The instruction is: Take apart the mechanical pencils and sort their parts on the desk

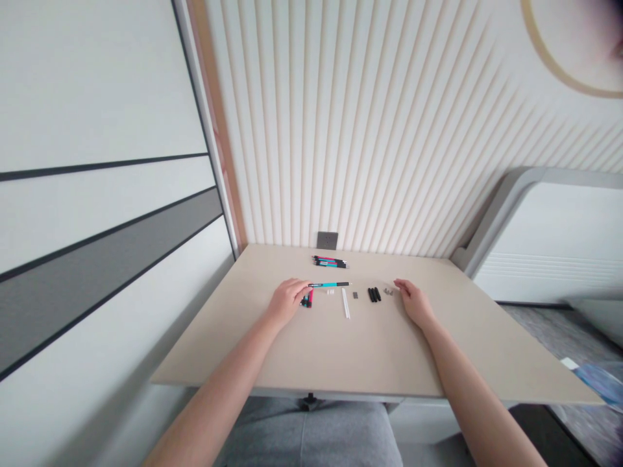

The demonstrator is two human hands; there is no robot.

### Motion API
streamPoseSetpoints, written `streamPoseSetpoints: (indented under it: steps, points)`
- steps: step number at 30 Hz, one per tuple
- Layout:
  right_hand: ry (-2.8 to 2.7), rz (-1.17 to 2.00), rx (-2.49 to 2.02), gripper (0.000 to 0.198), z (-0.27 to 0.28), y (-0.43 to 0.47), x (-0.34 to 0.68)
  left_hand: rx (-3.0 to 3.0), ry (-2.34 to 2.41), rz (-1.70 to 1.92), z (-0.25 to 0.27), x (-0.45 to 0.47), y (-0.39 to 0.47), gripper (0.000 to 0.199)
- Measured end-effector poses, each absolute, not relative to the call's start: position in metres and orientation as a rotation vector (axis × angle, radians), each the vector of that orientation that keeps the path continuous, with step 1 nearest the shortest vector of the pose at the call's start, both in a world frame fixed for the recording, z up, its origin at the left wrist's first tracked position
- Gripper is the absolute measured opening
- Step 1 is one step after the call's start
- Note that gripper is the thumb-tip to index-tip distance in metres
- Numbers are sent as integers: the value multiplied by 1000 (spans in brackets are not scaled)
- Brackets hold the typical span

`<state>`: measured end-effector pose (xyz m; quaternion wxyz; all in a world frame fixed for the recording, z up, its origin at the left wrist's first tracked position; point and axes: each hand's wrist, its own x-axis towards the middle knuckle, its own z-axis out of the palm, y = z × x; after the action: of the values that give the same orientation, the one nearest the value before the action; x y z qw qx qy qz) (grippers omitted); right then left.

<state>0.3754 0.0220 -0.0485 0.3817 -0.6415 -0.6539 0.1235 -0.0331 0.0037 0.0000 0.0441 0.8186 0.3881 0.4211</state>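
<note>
In the head view, my left hand (287, 299) is closed around one end of a teal and black pen (329, 285), held level above the table with its thin tip to the right. Below that hand lie red, teal and black pen barrels (307, 299), partly covered by the fingers. My right hand (411, 301) rests at the right with fingers stretched leftward and nothing visible in them. Small silver cone-like pieces (388, 292) lie just beside its fingertips. Farther left are black grip sleeves (374, 295), small grey pieces (355, 295), thin white tubes (345, 303) and tiny clear-white pieces (330, 292).
Several pens (329, 262) lie in a bundle toward the back of the beige table (341, 357). A dark wall socket (327, 240) sits behind the table's back edge on the ribbed wall. A white cabinet stands on the left; a grey-white headboard (549, 233) is on the right.
</note>
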Motion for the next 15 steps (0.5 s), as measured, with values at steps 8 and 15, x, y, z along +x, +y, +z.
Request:
streamPoseSetpoints:
  steps: [8,15]
  points:
    - [-1734,270,-1676,42,-49,21,368,2499,1169,1264,2,-32,3,27]
    - [-1743,184,-1725,43,-51,19,373,2511,1149,1274,1,-33,4,26]
